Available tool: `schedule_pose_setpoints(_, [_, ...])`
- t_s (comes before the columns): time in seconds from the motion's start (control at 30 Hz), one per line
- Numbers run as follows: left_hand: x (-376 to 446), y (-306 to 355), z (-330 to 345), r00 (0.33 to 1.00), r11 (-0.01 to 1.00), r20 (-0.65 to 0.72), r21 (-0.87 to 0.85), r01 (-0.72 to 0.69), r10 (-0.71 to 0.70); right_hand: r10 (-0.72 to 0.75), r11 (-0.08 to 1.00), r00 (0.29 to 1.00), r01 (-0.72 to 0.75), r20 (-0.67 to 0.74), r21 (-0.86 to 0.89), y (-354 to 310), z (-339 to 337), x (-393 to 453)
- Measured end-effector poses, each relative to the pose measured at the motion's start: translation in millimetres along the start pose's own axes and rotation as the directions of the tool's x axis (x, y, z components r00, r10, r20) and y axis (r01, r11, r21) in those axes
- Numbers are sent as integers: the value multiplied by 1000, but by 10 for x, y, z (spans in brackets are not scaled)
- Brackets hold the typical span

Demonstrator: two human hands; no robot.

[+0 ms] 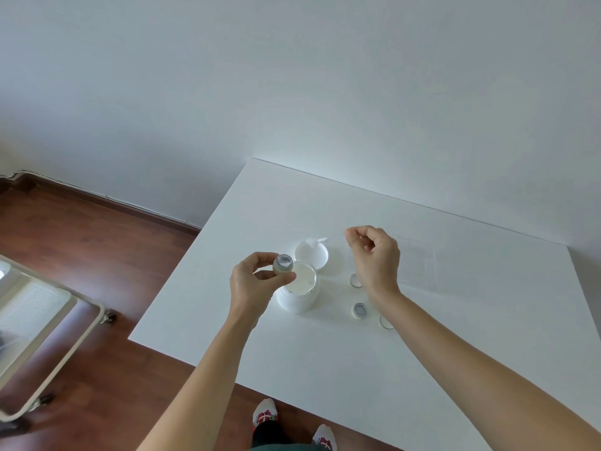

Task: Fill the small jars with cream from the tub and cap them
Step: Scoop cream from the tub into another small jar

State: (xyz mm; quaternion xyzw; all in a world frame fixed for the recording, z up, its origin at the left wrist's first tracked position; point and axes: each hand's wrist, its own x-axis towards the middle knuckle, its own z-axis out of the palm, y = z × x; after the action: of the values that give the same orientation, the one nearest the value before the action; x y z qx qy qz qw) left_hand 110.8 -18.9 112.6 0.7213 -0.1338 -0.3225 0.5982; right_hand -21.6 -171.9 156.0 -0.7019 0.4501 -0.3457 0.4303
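We observe a white table (pixel 357 369) set against a pale wall, with the person's 2 bare arms reaching over it from the near edge.

The left hand (pixel 257 281) is closed around 1 small jar (pixel 283 264), pinched between thumb and fingers and lifted above the table. The jar's mouth is uncovered and tilted toward the camera; we see white cream inside. It sits just at the 10 o'clock rim of the tub (pixel 297 292), overlapping it in this view; we cannot tell whether they touch.

The tub is white, open, upright, and holds white cream. Its lid (pixel 311 253) lies upturned just beyond it at 12 o'clock, with a white spatula (pixel 317 241) resting across the lid's far edge.

The right hand (pixel 374 258) hovers to the tub's 2 o'clock, fingers curled inward with thumb and forefinger close together. We cannot tell whether it holds anything.

At the tub's 3 to 4 o'clock, 1 second jar (pixel 359 310) stands upright and uncapped on the table. A clear cap (pixel 355 281) lies partly behind the right wrist, and another clear cap (pixel 386 322) lies near the forearm.

A clear tray (pixel 419 262), faint against the tabletop, lies beyond the right hand.
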Motion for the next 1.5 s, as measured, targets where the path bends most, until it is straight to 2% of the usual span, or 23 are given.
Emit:
schedule_pose_setpoints(0.07, [-18,-46,-82,1000,1000,-3,-14,-7,7,-35,995,998,39,51,-90,66,94,-40])
schedule_pose_setpoints(0.17, [-51,-110,-185,1000,999,-10,-34,-3,2,-126,941,974,177,187,-289,185,276,-102])
schedule_pose_setpoints(0.37, [-108,-226,-292,1000,993,-16,-116,-1,-1,-181,696,895,410,408,-590,358,630,-119])
schedule_pose_setpoints(0.47, [-115,-270,-321,1000,991,-1,-135,-21,21,-91,616,887,407,453,-674,422,729,-126])
schedule_pose_setpoints(0.63, [-120,-305,-346,996,980,69,-190,-49,64,37,631,894,325,446,-705,418,751,-119])
schedule_pose_setpoints(0.73, [-112,-310,-352,993,970,95,-237,-48,73,104,693,910,224,402,-685,364,683,-72])
schedule_pose_setpoints(0.87, [-99,-314,-345,989,965,127,-260,-44,79,259,769,916,-4,306,-639,283,554,6])
schedule_pose_setpoints(1.0, [-81,-321,-311,987,958,135,-283,-41,82,427,802,874,-248,232,-544,253,409,103])
schedule_pose_setpoints(1.1, [-66,-325,-278,986,954,140,-297,-41,86,494,825,840,-372,223,-426,255,289,146])
schedule_pose_setpoints(1.3, [-8,-289,-183,988,938,125,-343,-44,92,515,849,832,-461,206,-259,146,95,229])
schedule_pose_setpoints(1.5, [42,-209,-40,975,937,196,-349,-26,100,433,901,878,-421,206,-103,-36,-50,326])
